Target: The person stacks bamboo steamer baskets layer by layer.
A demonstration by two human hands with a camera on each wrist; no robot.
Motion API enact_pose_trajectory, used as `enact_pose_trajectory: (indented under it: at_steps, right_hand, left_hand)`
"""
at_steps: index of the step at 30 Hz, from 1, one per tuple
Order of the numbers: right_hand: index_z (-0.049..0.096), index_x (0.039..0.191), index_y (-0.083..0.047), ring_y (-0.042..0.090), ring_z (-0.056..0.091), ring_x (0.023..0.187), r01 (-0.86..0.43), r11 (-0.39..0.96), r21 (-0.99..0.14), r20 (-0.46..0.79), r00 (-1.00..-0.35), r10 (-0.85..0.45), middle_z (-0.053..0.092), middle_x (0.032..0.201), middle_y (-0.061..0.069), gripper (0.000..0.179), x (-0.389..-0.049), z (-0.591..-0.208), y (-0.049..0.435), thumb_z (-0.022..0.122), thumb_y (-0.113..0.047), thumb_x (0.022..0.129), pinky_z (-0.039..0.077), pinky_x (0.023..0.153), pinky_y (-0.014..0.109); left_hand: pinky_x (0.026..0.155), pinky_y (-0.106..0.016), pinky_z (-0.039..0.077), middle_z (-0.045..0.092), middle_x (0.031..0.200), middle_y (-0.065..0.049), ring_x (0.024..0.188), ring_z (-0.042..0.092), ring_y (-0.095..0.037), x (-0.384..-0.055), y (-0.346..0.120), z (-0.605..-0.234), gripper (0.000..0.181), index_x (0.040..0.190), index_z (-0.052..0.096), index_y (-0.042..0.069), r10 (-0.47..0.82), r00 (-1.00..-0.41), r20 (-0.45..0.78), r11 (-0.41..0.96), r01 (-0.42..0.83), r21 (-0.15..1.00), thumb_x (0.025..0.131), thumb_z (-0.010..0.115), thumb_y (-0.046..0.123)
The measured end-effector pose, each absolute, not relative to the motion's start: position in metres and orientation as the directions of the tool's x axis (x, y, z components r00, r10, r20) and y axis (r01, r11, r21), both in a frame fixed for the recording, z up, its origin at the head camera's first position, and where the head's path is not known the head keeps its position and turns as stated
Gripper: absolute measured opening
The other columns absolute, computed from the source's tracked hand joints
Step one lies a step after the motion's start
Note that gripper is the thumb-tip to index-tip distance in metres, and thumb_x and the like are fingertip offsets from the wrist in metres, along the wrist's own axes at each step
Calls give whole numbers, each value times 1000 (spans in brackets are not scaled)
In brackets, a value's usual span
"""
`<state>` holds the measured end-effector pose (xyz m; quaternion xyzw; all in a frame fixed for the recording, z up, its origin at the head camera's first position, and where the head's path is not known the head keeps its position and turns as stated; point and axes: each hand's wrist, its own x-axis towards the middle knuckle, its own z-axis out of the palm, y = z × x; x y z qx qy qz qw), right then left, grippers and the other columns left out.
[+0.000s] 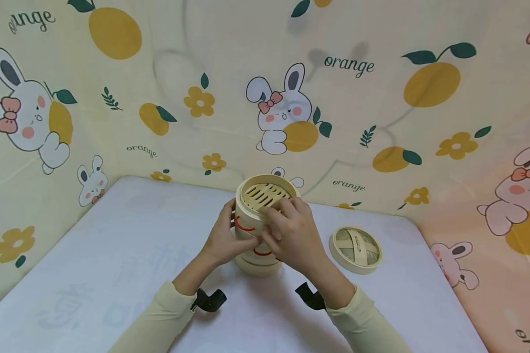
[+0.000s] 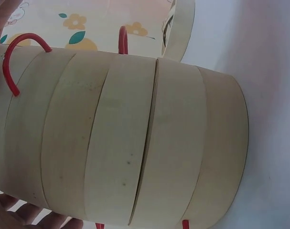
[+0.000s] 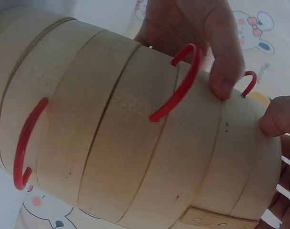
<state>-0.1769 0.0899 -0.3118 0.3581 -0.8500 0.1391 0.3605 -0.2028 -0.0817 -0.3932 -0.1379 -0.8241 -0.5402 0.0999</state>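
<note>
A tall stack of round bamboo steamer baskets [image 1: 258, 267] with red loop handles stands upright on the table. Its top basket [image 1: 244, 208] is uncovered and shows a slatted base inside. My left hand [image 1: 227, 238] grips the stack's upper left side, thumb across the front; some of its fingers [image 2: 35, 217] show along the wall in the left wrist view. At the front right rim of the top basket, my right hand [image 1: 293, 233] holds on with bent fingers. Its thumb [image 3: 278, 117] presses the wall near the rim in the right wrist view.
A round bamboo steamer lid [image 1: 357, 249] with a woven top and a crossing band lies right of the stack. White cloth covers the table [image 1: 128, 264]. Behind rises a patterned backdrop [image 1: 225, 59] with rabbits and oranges. Black wrist mounts [image 1: 211, 300] sit below both hands.
</note>
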Motion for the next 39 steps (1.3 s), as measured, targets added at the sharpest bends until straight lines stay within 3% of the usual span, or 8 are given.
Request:
enact_pose_trajectory:
  at_steps: [8,13,17,28,39]
  right_hand:
    - [64,99,-15,20,44,83,-711,703,27,717,-476,-509,53,86,0,30,-177,-314,89,61,-16,70,36,74,36]
    - [61,106,-14,23,44,88,-723,690,-36,762,-467,-450,54,94,6,37,-175,-312,99,60,-20,70,35,77,35]
    - [60,106,-12,25,46,89,-714,693,-98,796,-474,-376,54,97,8,38,-176,-311,116,58,-21,69,35,76,36]
    - [60,101,-14,18,50,87,-555,809,-195,709,-649,-275,55,93,2,35,-187,-332,168,59,-25,68,39,74,34]
    - [60,96,-18,19,53,79,-360,901,-243,512,-836,-197,58,84,0,32,-195,-371,205,65,-31,67,42,65,36]
  left_hand:
    - [86,-36,42,37,126,5,112,40,-11,-202,-83,-393,93,135,20,26,132,-923,361,403,383,831,61,73,42]
    - [90,-41,39,34,130,6,116,37,-13,-201,-83,-392,94,135,20,28,121,-922,368,398,385,833,60,73,47]
    - [95,-43,34,30,134,6,122,33,-15,-201,-84,-385,93,135,20,28,105,-902,419,361,427,829,61,74,42]
    - [99,-46,31,33,133,-13,122,34,-27,-180,-77,-335,88,135,22,6,90,-876,475,268,480,835,64,73,19]
    - [92,-47,36,36,130,-14,116,41,-29,-181,-70,-327,90,136,22,10,57,-890,452,258,451,855,63,74,20]
